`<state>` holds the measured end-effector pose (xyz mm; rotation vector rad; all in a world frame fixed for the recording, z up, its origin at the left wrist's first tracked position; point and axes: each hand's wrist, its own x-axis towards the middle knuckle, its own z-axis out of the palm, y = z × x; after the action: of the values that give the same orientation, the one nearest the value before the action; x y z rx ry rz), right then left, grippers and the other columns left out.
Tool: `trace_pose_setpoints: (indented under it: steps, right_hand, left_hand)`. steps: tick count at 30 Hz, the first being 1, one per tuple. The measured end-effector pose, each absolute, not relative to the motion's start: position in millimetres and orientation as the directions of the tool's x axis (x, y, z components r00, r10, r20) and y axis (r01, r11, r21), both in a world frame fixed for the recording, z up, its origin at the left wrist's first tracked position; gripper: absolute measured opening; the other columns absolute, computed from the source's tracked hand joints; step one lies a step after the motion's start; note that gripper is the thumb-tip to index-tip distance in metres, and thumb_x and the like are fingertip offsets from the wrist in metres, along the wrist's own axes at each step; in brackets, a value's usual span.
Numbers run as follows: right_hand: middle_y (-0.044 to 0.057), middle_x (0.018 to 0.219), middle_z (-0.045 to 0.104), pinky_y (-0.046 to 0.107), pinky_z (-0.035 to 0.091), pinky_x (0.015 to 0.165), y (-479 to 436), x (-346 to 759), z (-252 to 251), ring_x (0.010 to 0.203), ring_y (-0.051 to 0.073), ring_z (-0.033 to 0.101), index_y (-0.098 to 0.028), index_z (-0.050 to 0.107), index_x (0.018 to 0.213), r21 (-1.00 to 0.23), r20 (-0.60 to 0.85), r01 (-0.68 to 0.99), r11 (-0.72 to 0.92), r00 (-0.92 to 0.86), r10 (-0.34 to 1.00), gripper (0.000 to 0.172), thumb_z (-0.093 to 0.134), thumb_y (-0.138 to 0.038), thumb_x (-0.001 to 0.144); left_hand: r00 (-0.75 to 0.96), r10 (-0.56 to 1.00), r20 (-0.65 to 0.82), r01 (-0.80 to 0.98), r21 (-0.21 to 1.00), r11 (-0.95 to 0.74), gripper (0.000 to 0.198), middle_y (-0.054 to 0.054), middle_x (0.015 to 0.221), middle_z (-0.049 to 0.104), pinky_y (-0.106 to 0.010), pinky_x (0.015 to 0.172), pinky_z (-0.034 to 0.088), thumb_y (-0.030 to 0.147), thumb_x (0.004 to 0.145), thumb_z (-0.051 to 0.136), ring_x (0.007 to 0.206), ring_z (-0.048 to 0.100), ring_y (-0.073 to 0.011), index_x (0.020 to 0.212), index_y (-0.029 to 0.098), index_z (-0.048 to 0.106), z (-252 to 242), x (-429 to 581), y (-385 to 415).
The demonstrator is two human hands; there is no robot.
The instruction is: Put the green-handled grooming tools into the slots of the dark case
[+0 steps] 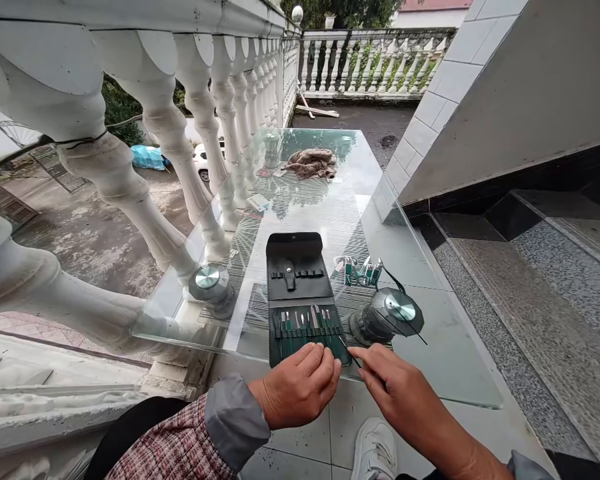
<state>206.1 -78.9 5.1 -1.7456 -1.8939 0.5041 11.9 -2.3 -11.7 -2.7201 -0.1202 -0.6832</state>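
Note:
A black manicure case (303,288) lies unfolded near the front edge of the glass table. Several slim metal manicure tools (314,317) stand side by side in the loops of its lower half. My left hand (300,385) is over the case's near edge, its fingers curled and pressed together; what they hold, if anything, is hidden. Between the thumb and fingers of my right hand (405,393) is a thin dark manicure tool (350,352), slanting toward the case's right corner. Green-and-silver nail clippers and scissors (361,272) lie right of the case.
The glass tabletop (190,328) has round metal-capped supports (399,307) at its near corners. A brown cloth (311,163) and a small card (258,203) lie farther back. White balusters (160,153) line the left; stone steps (545,280) rise on the right.

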Motion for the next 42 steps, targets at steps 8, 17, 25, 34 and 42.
trace_pose_setpoints:
  steps: [8, 17, 25, 34, 42]
  right_hand:
    - [0.007, 0.083, 0.061, 0.028, 0.051, 0.067, -77.5, 200.6, -1.9, 0.075, 0.017, 0.061, -0.020, 0.060, 0.104, -0.545, 0.172, 0.831, 0.111, -0.019, 0.985, 0.027, 0.038, -0.020, 0.088]
    - [0.005, 0.078, 0.060, 0.030, 0.051, 0.066, -75.8, 201.5, 10.8, 0.070, 0.016, 0.060, -0.020, 0.060, 0.107, -0.686, 0.061, 0.727, 0.036, 0.008, 0.998, 0.029, 0.041, -0.023, 0.084]
    - [-0.003, 0.070, 0.051, 0.028, 0.050, 0.049, -58.0, 205.5, 36.0, 0.056, 0.014, 0.059, -0.018, 0.051, 0.116, -0.929, -0.310, 0.169, -0.328, 0.127, 0.942, 0.048, 0.055, -0.039, 0.074]
    - [0.003, 0.074, 0.058, 0.026, 0.048, 0.063, -19.8, 199.6, 24.4, 0.067, 0.013, 0.057, -0.016, 0.059, 0.082, -0.972, -0.165, 0.138, -0.191, 0.181, 0.970, 0.033, 0.050, -0.048, 0.079]
    - [0.000, 0.070, 0.060, 0.023, 0.044, 0.048, 10.2, 176.1, 11.9, 0.052, 0.010, 0.051, -0.016, 0.051, 0.101, -0.964, -0.158, 0.177, -0.201, 0.231, 0.960, 0.037, 0.054, -0.042, 0.075]
  left_hand:
    - [0.892, -0.006, 0.451, 0.153, -0.316, -0.936, 0.029, -0.018, 0.106, 0.062, -0.040, 0.089, 0.050, 0.015, 0.090, 0.043, 0.099, 0.061, -0.0254, 0.113, 0.002, 0.055, -12.9, 11.8, -2.3]
    - [0.897, -0.003, 0.441, 0.153, -0.317, -0.936, 0.030, -0.018, 0.107, 0.062, -0.040, 0.089, 0.049, 0.018, 0.091, 0.044, 0.099, 0.061, -0.0259, 0.113, 0.002, 0.055, -13.1, 11.7, -2.5]
    - [0.910, -0.013, 0.414, 0.137, -0.331, -0.934, 0.029, -0.019, 0.109, 0.060, -0.041, 0.089, 0.049, 0.019, 0.090, 0.045, 0.099, 0.060, -0.0250, 0.113, 0.003, 0.054, -17.3, 10.8, -1.8]
    - [0.895, -0.023, 0.445, 0.137, -0.324, -0.936, 0.027, -0.015, 0.104, 0.063, -0.039, 0.087, 0.050, 0.015, 0.088, 0.044, 0.097, 0.061, -0.0252, 0.108, 0.004, 0.058, -9.8, 11.9, -0.4]
    - [0.909, -0.032, 0.415, 0.123, -0.341, -0.932, 0.030, -0.017, 0.107, 0.061, -0.041, 0.088, 0.049, 0.016, 0.089, 0.043, 0.099, 0.060, -0.0264, 0.111, 0.003, 0.057, -10.1, 9.0, -0.3]
